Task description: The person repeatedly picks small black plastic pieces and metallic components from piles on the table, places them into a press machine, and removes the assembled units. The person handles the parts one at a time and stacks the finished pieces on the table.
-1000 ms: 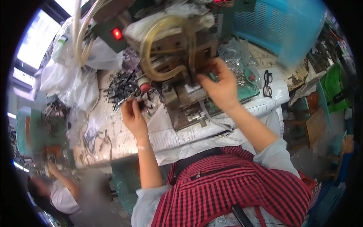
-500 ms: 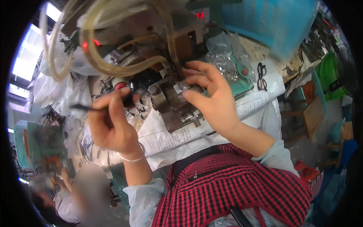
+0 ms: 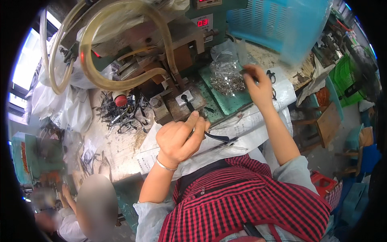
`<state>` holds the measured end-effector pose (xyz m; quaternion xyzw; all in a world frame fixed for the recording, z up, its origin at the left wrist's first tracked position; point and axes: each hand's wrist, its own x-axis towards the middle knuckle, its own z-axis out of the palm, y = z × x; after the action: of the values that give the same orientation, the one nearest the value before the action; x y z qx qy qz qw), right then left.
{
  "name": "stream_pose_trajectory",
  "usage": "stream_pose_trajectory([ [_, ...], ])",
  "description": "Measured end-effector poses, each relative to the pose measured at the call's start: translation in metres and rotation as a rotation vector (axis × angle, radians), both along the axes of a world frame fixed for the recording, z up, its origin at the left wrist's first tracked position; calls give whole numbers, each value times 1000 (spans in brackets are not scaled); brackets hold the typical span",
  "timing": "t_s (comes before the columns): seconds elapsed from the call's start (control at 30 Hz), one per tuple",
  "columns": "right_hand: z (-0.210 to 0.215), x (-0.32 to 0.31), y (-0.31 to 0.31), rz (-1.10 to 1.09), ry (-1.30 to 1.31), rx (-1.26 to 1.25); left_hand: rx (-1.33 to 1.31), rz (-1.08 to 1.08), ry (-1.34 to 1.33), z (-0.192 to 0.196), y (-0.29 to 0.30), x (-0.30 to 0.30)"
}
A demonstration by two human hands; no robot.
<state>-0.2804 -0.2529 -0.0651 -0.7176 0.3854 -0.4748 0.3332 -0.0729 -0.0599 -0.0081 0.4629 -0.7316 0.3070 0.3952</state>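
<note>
Across the workbench [image 3: 123, 159], the left hand [image 3: 178, 141] at centre pinches a black strip [image 3: 190, 106], which could slip if held loosely; the grip of the right hand [image 3: 260, 88], upper right, is unclear.

Machine [image 3: 186, 30]'s in the middle of the bench [image 3: 105, 163], toward the back edge, with one strip [image 3: 189, 105] sticking forward off its front block. Heap of loose strips [image 3: 120, 117] is left of it, plastic bags [image 3: 72, 103] further out by the left edge. Over on the right: bag of bits [image 3: 226, 78] on a tray [image 3: 238, 104], then glasses [image 3: 271, 76], basket [image 3: 262, 22] behind at the back-right corner, papers [image 3: 258, 123] along the front edge.
</note>
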Motion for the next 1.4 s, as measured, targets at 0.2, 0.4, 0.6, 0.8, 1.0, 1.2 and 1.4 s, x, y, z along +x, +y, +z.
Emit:
stream_pose_trajectory([
  [0.2,-15,-2,23,25,517,-58,86,14,18,-2,7,3],
  [0.4,-53,11,13,-19,639,-260,49,87,259,-17,39,-10],
  [0.6,-71,-20,-11,-43,627,-31,1,318,353,-25,95,51],
  [0.8,-53,8,-17,88,405,-256,492,547,254,-16,98,152],
  [1.0,-28,28,16,-50,259,-187,543,634,256,-109,71,213],
  [1.2,-28,-52,37,-218,151,-7,247,603,742,-67,102,174],
  [1.4,28,-8,66,180,-12,78,580,790,704,-96,118,169],
])
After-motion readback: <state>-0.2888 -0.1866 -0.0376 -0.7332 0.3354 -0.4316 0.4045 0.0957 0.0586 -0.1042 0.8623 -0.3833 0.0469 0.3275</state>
